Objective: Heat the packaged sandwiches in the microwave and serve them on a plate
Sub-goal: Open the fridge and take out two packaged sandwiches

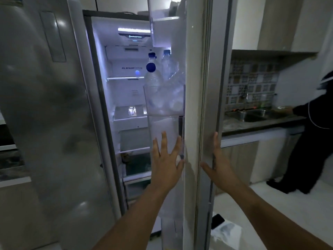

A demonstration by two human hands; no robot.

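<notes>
Both hands, left hand (166, 162) and right hand (217, 164), fingers spread wide, flank the fridge door (196, 105) edge.

Steel fridge (129, 98), right side open, lit within.
Door (194, 87) swung out, seen edge-on, white liner facing left; inner shelves pale, glowing bluish.

Head cam, fwd/down, close on fridge door (194, 105).

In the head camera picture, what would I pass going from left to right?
Closed fridge door → lit fridge shelves → water bottles → left hand → open door's edge → right hand → sink → person in dark clothes.
</notes>
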